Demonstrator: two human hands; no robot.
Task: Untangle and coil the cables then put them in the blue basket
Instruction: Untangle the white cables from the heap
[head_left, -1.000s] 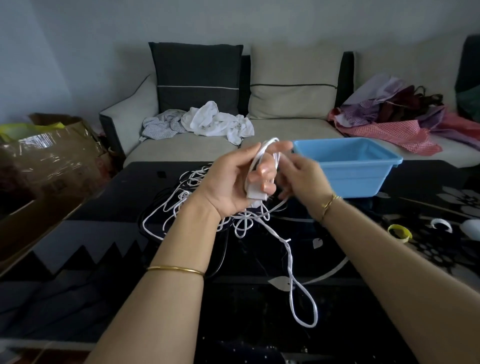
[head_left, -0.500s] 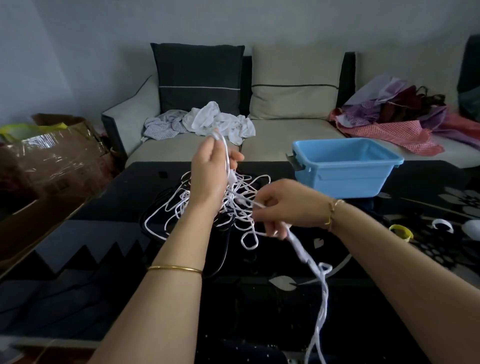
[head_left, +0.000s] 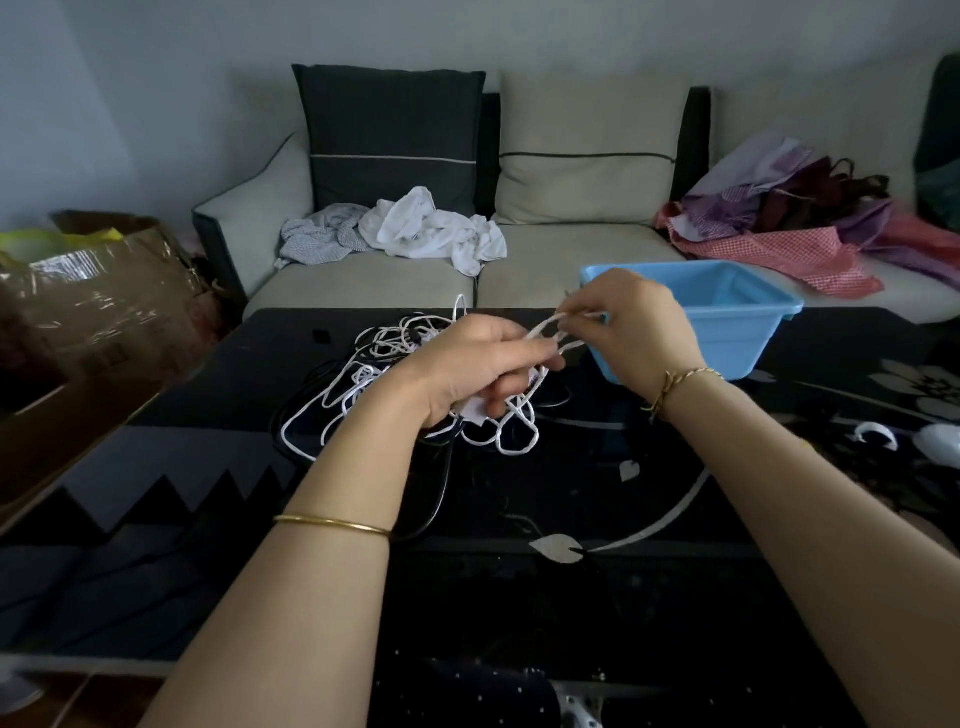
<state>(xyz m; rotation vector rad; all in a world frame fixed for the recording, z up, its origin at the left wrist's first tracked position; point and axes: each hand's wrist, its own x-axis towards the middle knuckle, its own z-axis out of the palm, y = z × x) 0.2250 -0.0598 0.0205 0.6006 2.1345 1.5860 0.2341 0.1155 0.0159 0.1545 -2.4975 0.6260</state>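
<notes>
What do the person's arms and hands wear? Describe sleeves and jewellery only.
No sleeves or gloves show; both forearms are bare. A thin plain gold bangle circles the forearm behind the left hand. A thin, twisted-looking gold bracelet sits at the wrist of the right hand.

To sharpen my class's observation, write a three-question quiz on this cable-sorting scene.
1. True or false: the white cable, held by the left hand and the right hand, is neatly coiled.
2. The blue basket stands on: A the sofa, B the black table, C the floor.
3. Which hand is nearer the blue basket?
Key: 1 false; 2 B; 3 the right hand.
</notes>
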